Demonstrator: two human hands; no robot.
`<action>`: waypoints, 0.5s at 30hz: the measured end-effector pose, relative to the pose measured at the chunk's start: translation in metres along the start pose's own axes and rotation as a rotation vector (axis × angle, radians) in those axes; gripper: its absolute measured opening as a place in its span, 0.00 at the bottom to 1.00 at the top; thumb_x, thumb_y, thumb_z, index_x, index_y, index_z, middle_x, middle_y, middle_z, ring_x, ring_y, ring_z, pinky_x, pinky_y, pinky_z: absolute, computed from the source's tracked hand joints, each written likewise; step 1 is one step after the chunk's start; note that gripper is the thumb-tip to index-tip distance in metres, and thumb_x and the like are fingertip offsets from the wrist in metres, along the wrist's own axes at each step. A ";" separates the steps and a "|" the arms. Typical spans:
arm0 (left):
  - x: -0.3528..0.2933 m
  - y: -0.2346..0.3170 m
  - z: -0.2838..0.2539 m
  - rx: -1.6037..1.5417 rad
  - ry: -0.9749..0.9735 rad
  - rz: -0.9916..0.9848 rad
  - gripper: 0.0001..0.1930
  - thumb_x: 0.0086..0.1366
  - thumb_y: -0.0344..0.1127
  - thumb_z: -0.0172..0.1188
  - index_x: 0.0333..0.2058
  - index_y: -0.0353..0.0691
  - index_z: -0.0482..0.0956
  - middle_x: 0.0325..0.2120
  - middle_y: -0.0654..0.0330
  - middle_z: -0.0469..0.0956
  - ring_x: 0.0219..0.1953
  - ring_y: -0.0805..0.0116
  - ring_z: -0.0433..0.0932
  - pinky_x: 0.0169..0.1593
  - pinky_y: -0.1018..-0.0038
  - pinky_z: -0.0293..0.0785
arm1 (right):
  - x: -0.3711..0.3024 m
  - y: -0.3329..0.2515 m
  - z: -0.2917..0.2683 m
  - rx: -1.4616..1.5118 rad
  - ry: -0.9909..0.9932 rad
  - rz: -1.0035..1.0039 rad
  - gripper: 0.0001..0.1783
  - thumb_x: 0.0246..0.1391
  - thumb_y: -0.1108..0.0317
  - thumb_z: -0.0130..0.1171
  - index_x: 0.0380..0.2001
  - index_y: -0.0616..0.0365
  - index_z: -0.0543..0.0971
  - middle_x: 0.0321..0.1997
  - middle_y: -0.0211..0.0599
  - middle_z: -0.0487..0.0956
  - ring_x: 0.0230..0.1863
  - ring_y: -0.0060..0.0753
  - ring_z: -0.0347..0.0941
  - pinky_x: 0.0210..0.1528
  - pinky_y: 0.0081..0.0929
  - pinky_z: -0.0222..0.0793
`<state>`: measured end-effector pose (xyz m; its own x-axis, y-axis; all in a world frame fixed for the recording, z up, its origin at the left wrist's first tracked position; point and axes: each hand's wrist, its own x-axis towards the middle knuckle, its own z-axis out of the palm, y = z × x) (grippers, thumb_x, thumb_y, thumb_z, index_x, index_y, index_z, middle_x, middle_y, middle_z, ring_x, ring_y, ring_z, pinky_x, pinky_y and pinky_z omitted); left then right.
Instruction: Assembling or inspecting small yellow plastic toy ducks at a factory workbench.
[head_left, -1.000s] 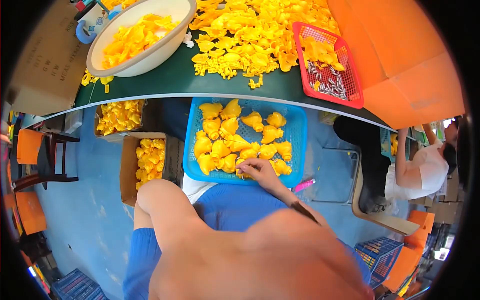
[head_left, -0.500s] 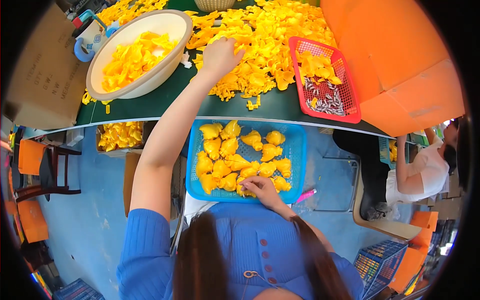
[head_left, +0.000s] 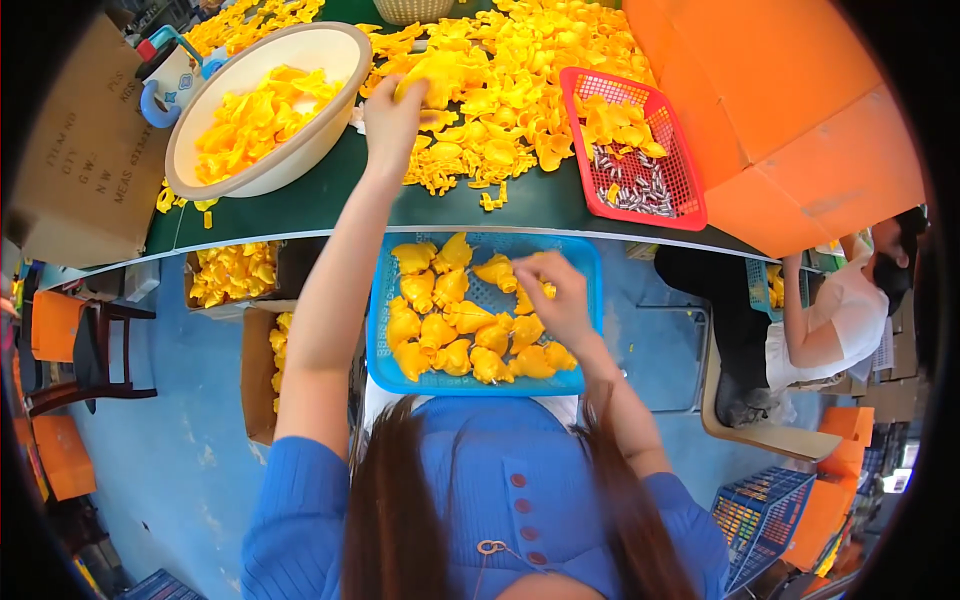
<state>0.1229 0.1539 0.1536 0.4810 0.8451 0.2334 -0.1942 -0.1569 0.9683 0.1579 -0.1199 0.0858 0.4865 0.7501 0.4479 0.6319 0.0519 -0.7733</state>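
My left hand (head_left: 390, 128) is over the green table, beside the cream bowl, with its fingers closed on a thin yellow plastic piece (head_left: 410, 88) blurred by motion. A loose heap of yellow plastic pieces (head_left: 520, 90) lies just right of it. Over the right part of a blue basket (head_left: 592, 345) hangs my right hand (head_left: 562, 305), its fingers curled together; what they hold, if anything, I cannot make out. Rounded yellow plastic figures (head_left: 436, 331) fill much of that basket, which sits at my lap. My right hand hides some of them.
The cream bowl (head_left: 345, 110) holds more yellow pieces. A red basket (head_left: 690, 170) contains yellow pieces and small silvery metal parts (head_left: 640, 190). An orange panel (head_left: 770, 110) stands at the right, a cardboard box (head_left: 85, 150) at the left. A person in white (head_left: 840, 325) sits at far right.
My left hand has drawn left from the heap toward the bowl. My right hand has risen from the blue basket's near edge to above its right part.
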 end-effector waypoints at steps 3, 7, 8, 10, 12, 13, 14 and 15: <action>-0.069 0.002 -0.015 -0.397 -0.141 -0.253 0.11 0.60 0.34 0.53 0.39 0.35 0.71 0.34 0.57 0.77 0.34 0.69 0.78 0.35 0.78 0.75 | 0.035 0.008 0.002 -0.114 0.083 -0.113 0.06 0.46 0.76 0.59 0.31 0.63 0.78 0.31 0.39 0.76 0.34 0.37 0.73 0.37 0.27 0.68; -0.155 -0.011 -0.040 -0.509 -0.230 -0.509 0.11 0.60 0.32 0.53 0.42 0.36 0.70 0.37 0.56 0.76 0.36 0.69 0.78 0.37 0.78 0.77 | 0.058 0.016 0.021 -0.240 0.127 -0.244 0.08 0.44 0.76 0.61 0.31 0.62 0.77 0.31 0.40 0.74 0.37 0.39 0.71 0.37 0.28 0.68; -0.170 -0.015 -0.045 -0.545 -0.227 -0.554 0.12 0.60 0.32 0.54 0.42 0.37 0.70 0.38 0.55 0.77 0.36 0.69 0.78 0.35 0.79 0.77 | 0.061 0.017 0.028 -0.236 0.122 -0.248 0.08 0.44 0.76 0.61 0.31 0.62 0.77 0.31 0.40 0.74 0.37 0.39 0.71 0.37 0.28 0.68; -0.196 -0.016 -0.051 -0.540 -0.201 -0.607 0.13 0.60 0.32 0.54 0.44 0.37 0.70 0.39 0.54 0.76 0.37 0.68 0.78 0.35 0.79 0.78 | 0.065 0.020 0.040 -0.263 0.183 -0.142 0.09 0.43 0.72 0.63 0.31 0.61 0.78 0.30 0.38 0.73 0.37 0.38 0.70 0.36 0.28 0.67; -0.210 -0.016 -0.054 -0.535 -0.177 -0.665 0.14 0.60 0.31 0.54 0.45 0.36 0.70 0.41 0.53 0.76 0.38 0.68 0.78 0.36 0.79 0.79 | 0.069 0.024 0.048 -0.336 0.193 -0.126 0.09 0.42 0.70 0.63 0.29 0.60 0.79 0.28 0.37 0.73 0.36 0.38 0.70 0.35 0.29 0.67; -0.216 -0.016 -0.055 -0.570 -0.166 -0.667 0.15 0.60 0.32 0.53 0.46 0.37 0.69 0.41 0.53 0.76 0.39 0.66 0.78 0.37 0.78 0.79 | 0.071 0.025 0.052 -0.410 0.205 -0.107 0.08 0.41 0.68 0.64 0.28 0.59 0.79 0.27 0.36 0.73 0.35 0.37 0.71 0.34 0.31 0.67; -0.220 -0.016 -0.055 -0.604 -0.157 -0.671 0.16 0.61 0.33 0.53 0.47 0.37 0.68 0.42 0.53 0.76 0.39 0.65 0.78 0.37 0.77 0.78 | 0.074 0.026 0.055 -0.404 0.199 -0.106 0.08 0.41 0.68 0.64 0.28 0.59 0.79 0.27 0.36 0.73 0.35 0.37 0.71 0.34 0.31 0.67; -0.222 -0.017 -0.055 -0.621 -0.180 -0.653 0.18 0.62 0.33 0.51 0.51 0.37 0.64 0.43 0.51 0.75 0.40 0.63 0.78 0.39 0.74 0.78 | 0.077 0.027 0.057 -0.433 0.243 -0.095 0.08 0.41 0.67 0.64 0.26 0.58 0.80 0.27 0.35 0.73 0.34 0.36 0.71 0.33 0.31 0.67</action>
<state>-0.0280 -0.0025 0.0805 0.7725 0.5686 -0.2828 -0.2362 0.6706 0.7032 0.1779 -0.0236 0.0740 0.5086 0.5778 0.6384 0.8474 -0.2048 -0.4899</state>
